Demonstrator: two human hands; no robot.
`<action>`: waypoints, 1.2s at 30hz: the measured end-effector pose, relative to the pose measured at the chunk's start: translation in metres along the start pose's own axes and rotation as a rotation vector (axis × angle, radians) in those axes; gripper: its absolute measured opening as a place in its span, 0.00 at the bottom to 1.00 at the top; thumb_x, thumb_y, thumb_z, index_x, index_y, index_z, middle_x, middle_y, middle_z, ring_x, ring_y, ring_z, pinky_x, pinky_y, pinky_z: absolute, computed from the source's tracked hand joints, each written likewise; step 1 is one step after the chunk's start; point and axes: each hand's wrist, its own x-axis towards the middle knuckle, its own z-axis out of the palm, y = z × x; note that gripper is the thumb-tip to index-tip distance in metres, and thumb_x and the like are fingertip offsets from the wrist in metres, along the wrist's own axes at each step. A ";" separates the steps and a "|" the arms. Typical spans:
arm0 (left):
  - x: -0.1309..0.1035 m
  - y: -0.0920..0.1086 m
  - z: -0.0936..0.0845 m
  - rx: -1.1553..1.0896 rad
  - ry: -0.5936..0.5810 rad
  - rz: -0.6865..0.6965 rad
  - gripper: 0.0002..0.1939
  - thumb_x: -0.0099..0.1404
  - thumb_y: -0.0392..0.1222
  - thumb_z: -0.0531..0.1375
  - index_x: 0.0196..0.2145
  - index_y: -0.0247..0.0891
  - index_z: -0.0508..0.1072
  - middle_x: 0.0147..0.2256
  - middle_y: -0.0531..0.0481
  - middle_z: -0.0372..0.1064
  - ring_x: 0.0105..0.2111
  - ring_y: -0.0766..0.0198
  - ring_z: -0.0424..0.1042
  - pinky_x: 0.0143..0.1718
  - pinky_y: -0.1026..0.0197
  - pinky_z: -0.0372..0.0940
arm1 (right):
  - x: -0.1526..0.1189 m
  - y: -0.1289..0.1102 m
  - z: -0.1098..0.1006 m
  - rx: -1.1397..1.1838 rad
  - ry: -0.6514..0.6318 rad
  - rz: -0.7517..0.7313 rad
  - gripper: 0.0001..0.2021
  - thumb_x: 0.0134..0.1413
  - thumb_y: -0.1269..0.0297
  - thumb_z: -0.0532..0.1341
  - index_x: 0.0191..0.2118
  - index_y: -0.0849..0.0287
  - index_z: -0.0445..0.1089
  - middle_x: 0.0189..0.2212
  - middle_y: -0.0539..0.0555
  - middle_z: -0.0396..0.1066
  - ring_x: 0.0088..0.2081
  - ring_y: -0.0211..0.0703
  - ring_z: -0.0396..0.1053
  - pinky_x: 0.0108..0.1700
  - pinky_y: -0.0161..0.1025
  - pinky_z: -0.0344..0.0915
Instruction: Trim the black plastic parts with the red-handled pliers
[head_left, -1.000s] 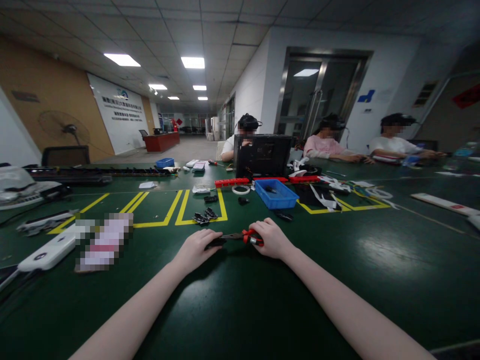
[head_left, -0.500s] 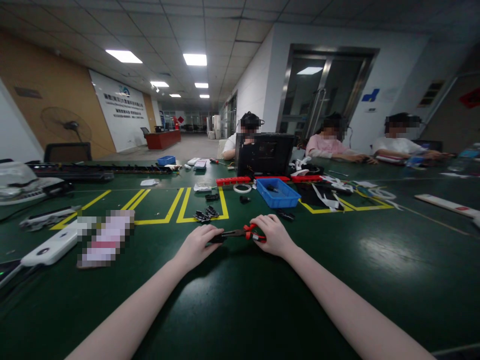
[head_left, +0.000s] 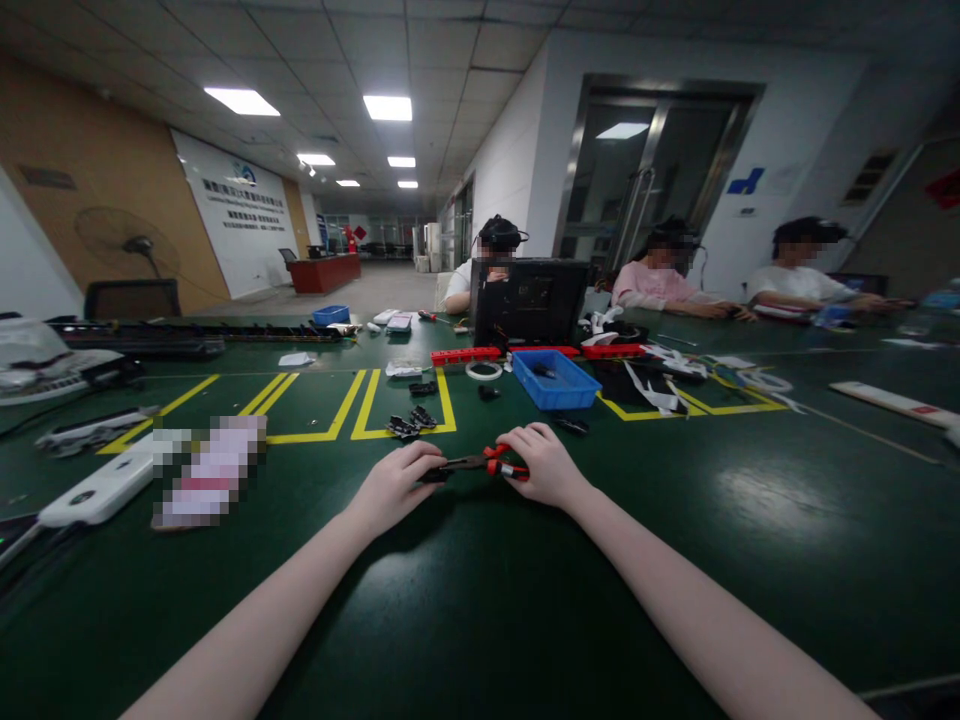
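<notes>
Red-handled pliers (head_left: 496,463) are held in my right hand (head_left: 549,466), its fingers wrapped round the handles. Their jaws point left and meet a small black part (head_left: 433,474), which my left hand (head_left: 396,487) pinches between thumb and fingers. Both hands are just above the green table (head_left: 465,600). Beyond my left hand, small black pieces (head_left: 411,421) lie near the yellow tape. A blue bin (head_left: 556,392) with a dark item inside stands past my right hand.
On the left lie a white power strip (head_left: 101,488) and a blurred pinkish object (head_left: 214,475). Red strips (head_left: 465,356), a white ring (head_left: 484,371) and a black case (head_left: 529,300) are farther back. Several people sit across the table.
The view has shifted slightly, so the scene sits a little higher. Both hands keep the same hold on the pliers and the black part.
</notes>
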 end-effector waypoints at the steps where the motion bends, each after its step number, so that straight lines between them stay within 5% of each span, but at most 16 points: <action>1: 0.000 0.000 0.000 -0.002 -0.001 0.007 0.11 0.68 0.38 0.57 0.48 0.40 0.69 0.47 0.44 0.68 0.45 0.57 0.71 0.46 0.54 0.69 | 0.000 0.000 0.000 0.000 -0.001 -0.002 0.17 0.47 0.64 0.62 0.46 0.58 0.66 0.43 0.57 0.71 0.44 0.49 0.66 0.53 0.48 0.54; 20: 0.001 0.001 0.001 -0.044 -0.084 -0.071 0.11 0.67 0.37 0.59 0.48 0.41 0.69 0.45 0.48 0.68 0.43 0.60 0.71 0.44 0.59 0.69 | 0.003 -0.005 -0.004 0.006 -0.171 0.046 0.13 0.47 0.64 0.62 0.41 0.60 0.68 0.36 0.56 0.73 0.36 0.45 0.69 0.45 0.42 0.55; 29: 0.000 -0.002 0.002 -0.115 -0.119 -0.150 0.13 0.63 0.36 0.60 0.47 0.42 0.71 0.46 0.47 0.69 0.46 0.56 0.70 0.48 0.53 0.68 | 0.006 -0.007 -0.004 -0.067 -0.238 0.042 0.13 0.50 0.61 0.61 0.41 0.60 0.67 0.36 0.57 0.72 0.36 0.45 0.68 0.44 0.42 0.53; 32: 0.008 0.015 -0.004 -0.191 -0.013 -0.110 0.08 0.64 0.36 0.60 0.42 0.41 0.74 0.48 0.44 0.67 0.49 0.55 0.68 0.51 0.50 0.66 | 0.007 -0.008 -0.005 -0.078 -0.256 0.048 0.14 0.50 0.60 0.60 0.42 0.61 0.68 0.37 0.58 0.72 0.37 0.46 0.68 0.44 0.42 0.53; 36: 0.022 0.078 -0.028 -0.529 0.087 -0.019 0.06 0.66 0.35 0.58 0.39 0.39 0.75 0.41 0.44 0.71 0.42 0.59 0.72 0.43 0.56 0.69 | 0.007 -0.009 -0.006 -0.082 -0.269 0.055 0.15 0.50 0.61 0.61 0.44 0.61 0.68 0.38 0.58 0.72 0.38 0.46 0.69 0.44 0.41 0.53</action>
